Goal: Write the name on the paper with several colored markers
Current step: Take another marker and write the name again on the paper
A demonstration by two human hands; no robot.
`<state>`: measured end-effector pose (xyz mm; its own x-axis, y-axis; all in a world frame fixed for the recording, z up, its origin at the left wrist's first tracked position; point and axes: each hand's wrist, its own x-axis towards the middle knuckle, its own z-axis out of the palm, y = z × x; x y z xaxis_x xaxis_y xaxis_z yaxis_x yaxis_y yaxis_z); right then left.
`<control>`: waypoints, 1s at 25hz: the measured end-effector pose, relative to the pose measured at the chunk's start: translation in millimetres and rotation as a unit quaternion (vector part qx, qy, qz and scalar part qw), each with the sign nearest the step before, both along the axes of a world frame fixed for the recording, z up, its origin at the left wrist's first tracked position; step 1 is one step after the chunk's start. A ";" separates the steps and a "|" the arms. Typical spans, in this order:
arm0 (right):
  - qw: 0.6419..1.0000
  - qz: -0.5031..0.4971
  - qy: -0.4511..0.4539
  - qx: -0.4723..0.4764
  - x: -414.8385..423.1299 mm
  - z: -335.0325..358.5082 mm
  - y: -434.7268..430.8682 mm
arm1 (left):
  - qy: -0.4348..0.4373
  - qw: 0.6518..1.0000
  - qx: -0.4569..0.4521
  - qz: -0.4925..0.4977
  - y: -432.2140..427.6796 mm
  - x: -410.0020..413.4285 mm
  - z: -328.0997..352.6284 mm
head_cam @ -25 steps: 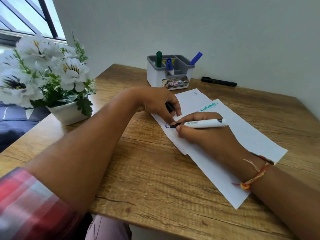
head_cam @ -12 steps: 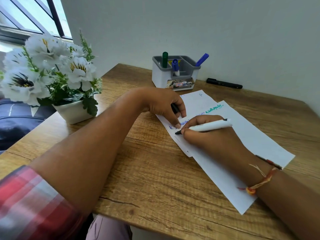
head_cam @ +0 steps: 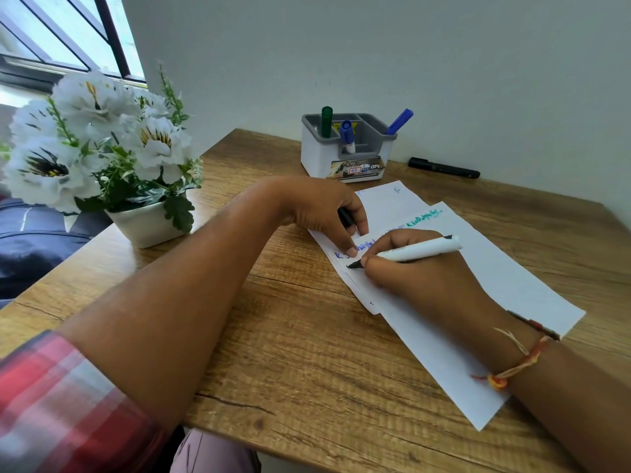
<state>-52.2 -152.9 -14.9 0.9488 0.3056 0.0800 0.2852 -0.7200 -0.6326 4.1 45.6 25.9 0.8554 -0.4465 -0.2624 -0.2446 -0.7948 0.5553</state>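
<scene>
The white paper (head_cam: 512,278), long overlapped sheets bearing blue and green handwriting, lies slantwise on the right half of the tabletop (head_cam: 290,353). The right hand (head_cam: 416,285) grips a white marker (head_cam: 420,249), its black tip on the sheet. The left hand (head_cam: 324,213) curls round a black cap (head_cam: 345,216), one fingertip (head_cam: 351,251) pressing the paper.

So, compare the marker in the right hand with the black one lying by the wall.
The white marker has a white barrel; the black marker is black all over. The white marker is tilted in the right hand, bare tip on the paper; the black marker lies flat on the table, untouched. The white marker is uncapped; the black marker looks capped. Both are slim markers.
</scene>
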 end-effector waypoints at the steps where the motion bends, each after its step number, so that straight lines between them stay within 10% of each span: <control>1: 1.000 -0.005 -0.004 0.006 -0.3 0.7 -0.3 | 0.001 1.000 0.001 0.000 -0.2 0.1 -0.3; 25: 0.994 -0.025 0.036 0.102 -8.3 8.3 -11.0 | 0.004 1.000 0.005 -0.001 -0.2 -3.7 3.8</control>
